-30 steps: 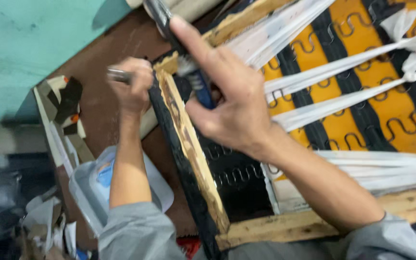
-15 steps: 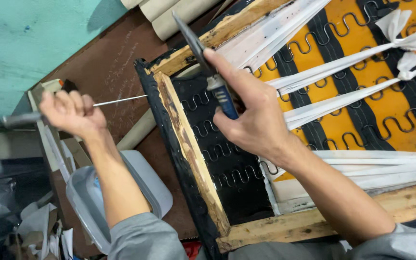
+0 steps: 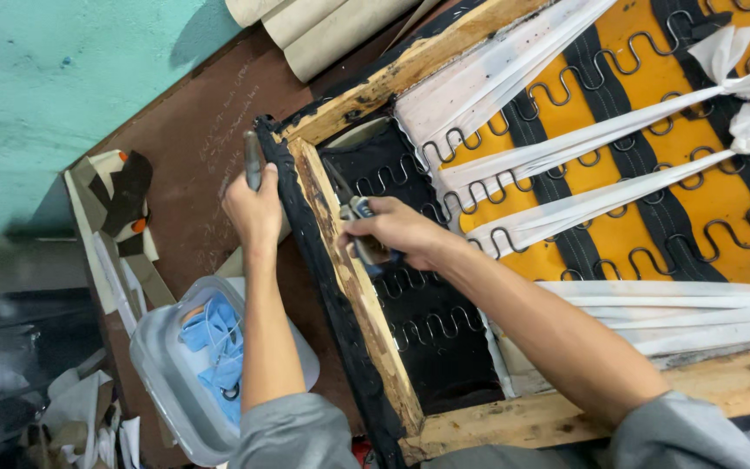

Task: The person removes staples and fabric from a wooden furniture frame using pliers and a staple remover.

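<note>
An upturned seat frame of worn wood (image 3: 353, 287) fills the right, with zigzag metal springs (image 3: 644, 104) over orange and black backing and white cloth strips (image 3: 583, 204) tied across. My left hand (image 3: 255, 208) grips a slim screwdriver-like tool (image 3: 253, 161) upright beside the black fabric edge (image 3: 323, 287) on the frame's left rail. My right hand (image 3: 392, 233) holds pliers (image 3: 349, 204) with blue-grey handles, jaws pointed at the inner side of that rail near its top corner.
A grey plastic tub (image 3: 162, 373) with blue cloth and thread sits under my left forearm on the brown floor (image 3: 193, 113). Cardboard scraps (image 3: 119, 208) lie at the left by a teal wall (image 3: 54, 78). Beige rolls (image 3: 323, 26) lean at the top.
My left hand came back from far left to the frame's edge, turning its tool upright. My right hand lowered the pliers from above the corner down onto the rail.
</note>
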